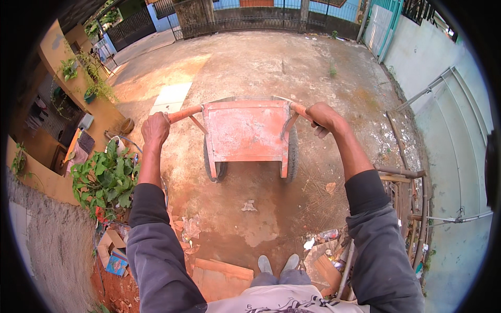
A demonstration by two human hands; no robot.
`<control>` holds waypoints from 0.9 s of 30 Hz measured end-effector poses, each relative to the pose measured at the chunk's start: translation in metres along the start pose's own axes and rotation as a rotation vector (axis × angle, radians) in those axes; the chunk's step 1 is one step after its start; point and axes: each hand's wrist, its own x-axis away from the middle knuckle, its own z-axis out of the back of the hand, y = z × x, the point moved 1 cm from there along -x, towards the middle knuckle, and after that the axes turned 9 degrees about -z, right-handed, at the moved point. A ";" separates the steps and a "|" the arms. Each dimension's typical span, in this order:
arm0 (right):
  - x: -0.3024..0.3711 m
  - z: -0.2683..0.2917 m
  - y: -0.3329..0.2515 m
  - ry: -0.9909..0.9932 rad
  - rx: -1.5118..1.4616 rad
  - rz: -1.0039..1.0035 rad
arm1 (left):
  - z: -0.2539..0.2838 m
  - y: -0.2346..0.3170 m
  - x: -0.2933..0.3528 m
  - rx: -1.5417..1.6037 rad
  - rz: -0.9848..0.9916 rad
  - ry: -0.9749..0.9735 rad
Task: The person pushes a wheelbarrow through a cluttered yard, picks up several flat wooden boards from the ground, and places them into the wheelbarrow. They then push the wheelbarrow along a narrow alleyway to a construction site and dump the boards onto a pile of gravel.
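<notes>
An orange-red metal handcart (245,130) with scuffed, worn paint stands in front of me on two black rubber wheels (292,156). My left hand (155,128) is closed round the end of its left handle (185,113). Round the right handle (300,110) my right hand (327,117) is closed as well. Both arms reach forward in dark grey sleeves with black cuffs. The cart's flat end panel faces me, and the inside of its tray is mostly hidden behind that panel.
Leafy green plants (107,177) and an opened cardboard box (110,245) lie left. A wooden board (222,279) rests near my feet. Litter and bamboo poles (417,219) line the right, beside a pale metal gate (454,151). A low wall with railings (250,23) closes the far end.
</notes>
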 end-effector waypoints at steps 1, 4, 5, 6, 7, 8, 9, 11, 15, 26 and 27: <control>-0.001 -0.001 0.004 0.001 0.002 -0.001 | 0.002 0.001 0.003 -0.054 -0.021 0.006; 0.017 -0.031 0.025 -0.066 -0.133 -0.040 | 0.010 -0.003 0.053 -0.094 0.005 -0.022; 0.025 -0.039 0.045 -0.069 -0.143 -0.030 | 0.004 0.003 0.070 -0.093 0.023 -0.032; 0.034 -0.044 0.066 -0.073 -0.157 -0.025 | -0.005 0.010 0.088 -0.071 0.030 -0.037; 0.047 -0.056 0.080 -0.051 -0.147 -0.035 | -0.012 0.013 0.110 -0.063 0.033 -0.054; 0.060 -0.072 0.091 -0.040 -0.144 -0.042 | -0.016 0.012 0.136 -0.045 0.032 -0.022; 0.074 -0.081 0.101 -0.009 -0.133 -0.059 | -0.023 0.011 0.160 -0.005 0.023 0.015; 0.088 -0.103 0.141 0.082 -0.010 -0.022 | -0.028 0.014 0.205 0.049 -0.062 0.137; 0.098 -0.115 0.170 -0.022 -0.057 -0.180 | -0.031 0.050 0.258 0.073 0.144 -0.170; -0.010 -0.113 0.263 0.020 -0.108 -0.132 | -0.121 0.117 0.280 0.620 0.510 -0.490; -0.024 -0.111 0.265 0.005 -0.124 -0.118 | -0.121 0.123 0.279 0.612 0.552 -0.486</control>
